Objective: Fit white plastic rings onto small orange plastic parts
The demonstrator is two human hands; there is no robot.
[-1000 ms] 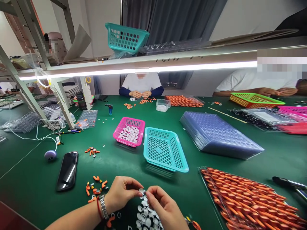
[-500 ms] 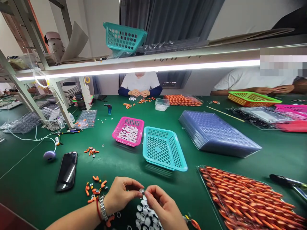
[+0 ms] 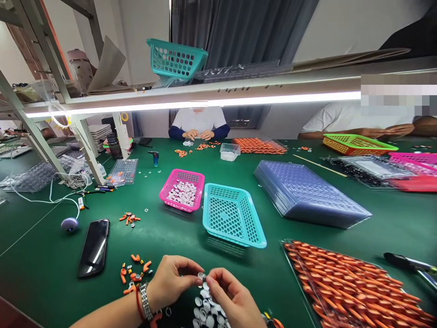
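Note:
My left hand (image 3: 170,280) and my right hand (image 3: 228,296) meet at the near edge of the green table (image 3: 177,232). Between their fingertips they pinch one small silver round part (image 3: 202,276). Right beneath them lies a pile of several white and silver round parts (image 3: 206,312). Small orange curved pieces (image 3: 134,272) are scattered just left of my left wrist, which wears a metal watch and a red cord.
A black phone (image 3: 93,247) lies to the left. A teal basket (image 3: 232,214) and a pink basket (image 3: 182,189) of white parts stand ahead. A tray of orange rods (image 3: 355,287) sits right, clear blister trays (image 3: 307,191) beyond. Two other people work across the table.
My fingers have shifted slightly on the small silver part. The view has dipped a little; nothing else on the table has moved.

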